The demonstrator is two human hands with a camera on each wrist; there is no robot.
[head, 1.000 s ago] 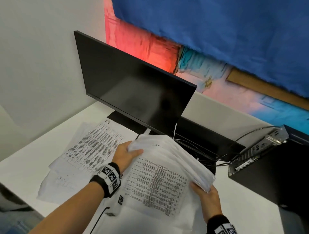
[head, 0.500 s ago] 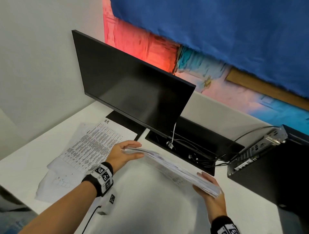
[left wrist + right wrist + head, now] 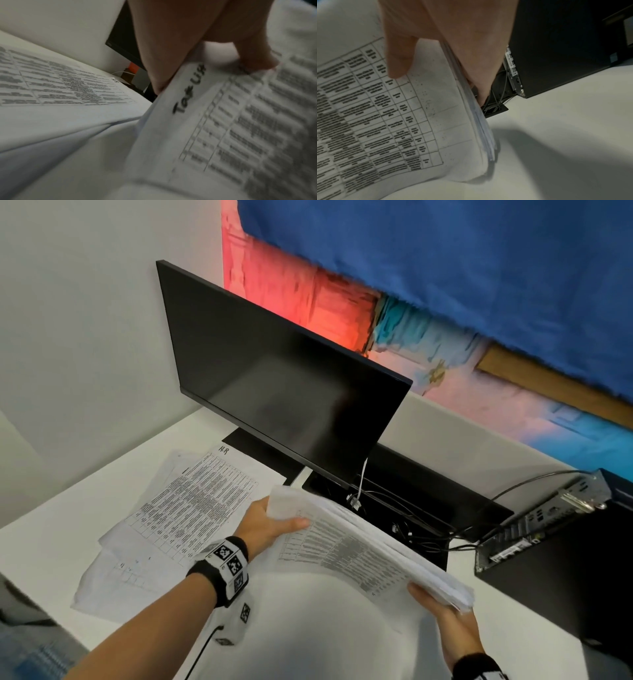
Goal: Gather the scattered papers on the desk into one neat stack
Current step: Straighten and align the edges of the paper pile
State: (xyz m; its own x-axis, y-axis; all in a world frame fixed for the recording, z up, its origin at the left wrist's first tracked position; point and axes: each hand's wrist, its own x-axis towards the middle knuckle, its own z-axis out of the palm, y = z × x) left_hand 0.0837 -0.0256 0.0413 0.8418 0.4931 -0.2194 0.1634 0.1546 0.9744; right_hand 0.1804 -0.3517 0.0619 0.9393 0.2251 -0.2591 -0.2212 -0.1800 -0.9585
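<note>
A thick stack of printed papers (image 3: 363,549) hangs above the white desk (image 3: 308,628), tilted with its printed face toward me. My left hand (image 3: 270,525) grips its far left corner, thumb on top. In the left wrist view that thumb (image 3: 254,54) presses on the stack (image 3: 240,135). At the near right corner my right hand (image 3: 445,614) grips it, thumb (image 3: 397,58) on the printed sheet (image 3: 385,115) and fingers behind the edge. Several loose printed sheets (image 3: 191,508) lie overlapped on the desk at the left, also seen as loose sheets (image 3: 51,86) in the left wrist view.
A black monitor (image 3: 284,381) stands behind the papers on a black base. A cable tray with tangled wires (image 3: 394,515) runs behind the stack. At the right lies a black computer case (image 3: 561,570). A small tagged white device (image 3: 236,625) with a cord lies below my left wrist.
The stack went from upright to edge-on, then tilted back so its printed face shows again. Both hands kept their grip on its corners.
</note>
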